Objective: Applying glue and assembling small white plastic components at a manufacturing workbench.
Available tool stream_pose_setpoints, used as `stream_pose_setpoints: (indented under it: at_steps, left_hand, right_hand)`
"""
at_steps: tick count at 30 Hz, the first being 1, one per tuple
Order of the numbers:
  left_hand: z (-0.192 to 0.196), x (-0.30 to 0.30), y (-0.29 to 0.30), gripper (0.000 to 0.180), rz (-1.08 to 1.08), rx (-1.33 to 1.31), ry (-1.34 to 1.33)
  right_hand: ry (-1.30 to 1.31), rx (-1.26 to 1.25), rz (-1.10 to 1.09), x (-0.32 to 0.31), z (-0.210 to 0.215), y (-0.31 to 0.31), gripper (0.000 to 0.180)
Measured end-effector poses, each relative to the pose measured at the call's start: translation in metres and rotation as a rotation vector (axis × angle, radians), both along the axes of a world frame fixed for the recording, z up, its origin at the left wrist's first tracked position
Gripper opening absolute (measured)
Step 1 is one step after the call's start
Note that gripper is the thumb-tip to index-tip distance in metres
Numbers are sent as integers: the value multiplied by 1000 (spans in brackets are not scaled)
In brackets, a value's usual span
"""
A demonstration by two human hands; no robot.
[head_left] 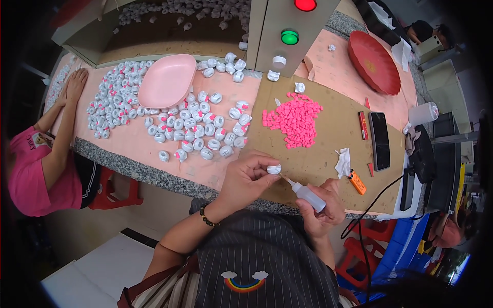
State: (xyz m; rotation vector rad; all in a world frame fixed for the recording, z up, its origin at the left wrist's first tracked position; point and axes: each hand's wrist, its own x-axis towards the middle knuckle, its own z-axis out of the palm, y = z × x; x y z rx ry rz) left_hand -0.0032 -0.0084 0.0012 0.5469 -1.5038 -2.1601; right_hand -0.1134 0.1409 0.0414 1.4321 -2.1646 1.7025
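Between thumb and fingers, my left hand (250, 177) pinches a small white rounded piece (274, 169). My right hand (324, 206) grips a translucent squeeze bottle (309, 198) whose thin nozzle points up and left, its tip close to the white piece; whether they touch I cannot tell. Beyond my hands lies a heap of small bright pink pieces (294, 119) on a brown board (334, 128). To the left spreads a large group of similar white pieces (197, 123), several with a pink bit on them.
A pink tray (167, 82) rests among the white pieces. At right lie a phone (379, 141), an orange lighter (357, 183), a crumpled tissue (343, 162) and a red scalloped dish (374, 62). A metal box with lights (287, 38) stands behind. At left, another person's hands (74, 84) rest on the table.
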Motion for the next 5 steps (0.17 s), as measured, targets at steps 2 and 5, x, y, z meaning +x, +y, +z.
stream_pose_setpoints:
  at_steps: [2, 5]
  left_hand:
    - [0, 0, 0, 23, -1, -7, 0]
    - [-1, 0, 0, 24, -3, -5, 7]
  right_hand:
    - [1, 8, 6, 0, 0, 0, 32]
    - [6, 8, 10, -1, -3, 1, 32]
